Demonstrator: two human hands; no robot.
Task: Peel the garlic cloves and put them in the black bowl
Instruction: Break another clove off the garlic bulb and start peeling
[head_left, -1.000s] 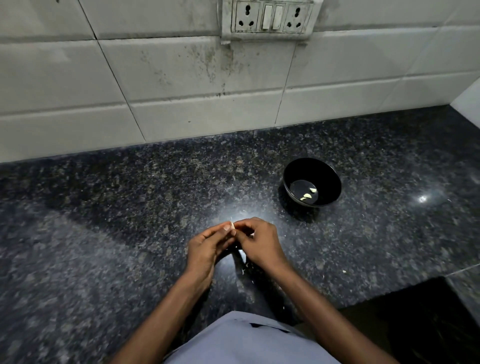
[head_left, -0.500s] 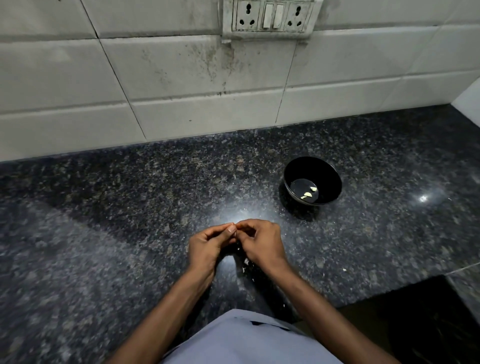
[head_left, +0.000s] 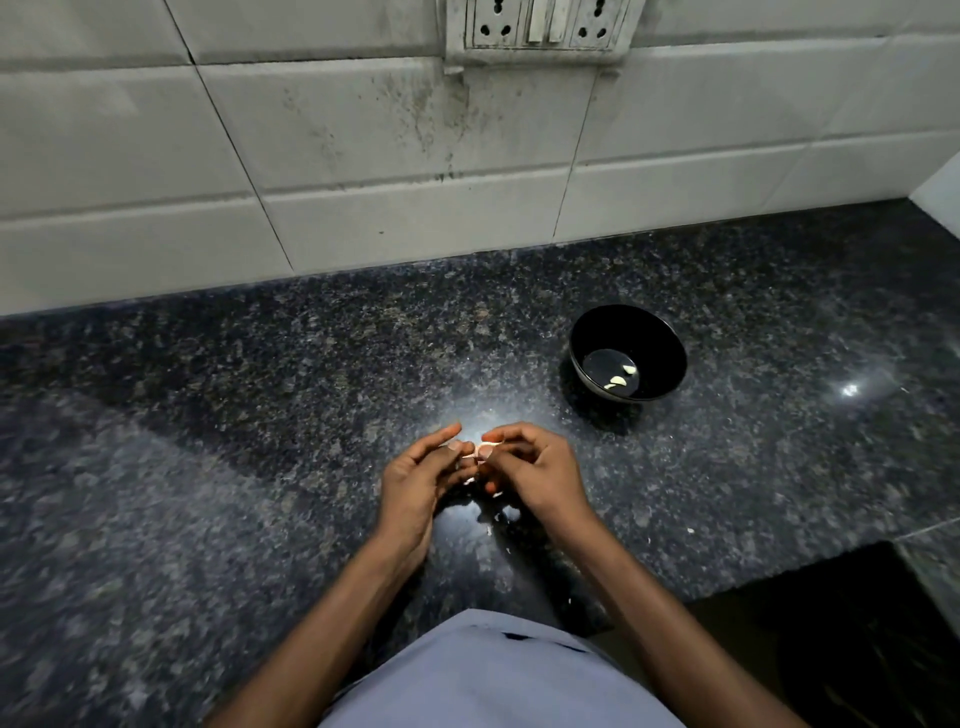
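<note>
My left hand (head_left: 415, 475) and my right hand (head_left: 535, 470) meet fingertip to fingertip just above the dark granite counter (head_left: 260, 441). Between them they pinch a small pale garlic clove (head_left: 475, 453), mostly hidden by the fingers. My left index finger sticks out straight above it. The black bowl (head_left: 657, 332) stands to the right and farther back, a hand's width from my right hand. Two peeled cloves (head_left: 621, 378) lie on its bottom.
Small bits of garlic skin (head_left: 498, 514) lie on the counter under and near my hands. A white tiled wall (head_left: 363, 156) with a socket panel (head_left: 540, 26) closes the back. A dark recess (head_left: 841, 639) cuts into the counter at the lower right.
My hands have stayed in the same spot, working the clove. My left index finger has lifted and straightened away from the pinch.
</note>
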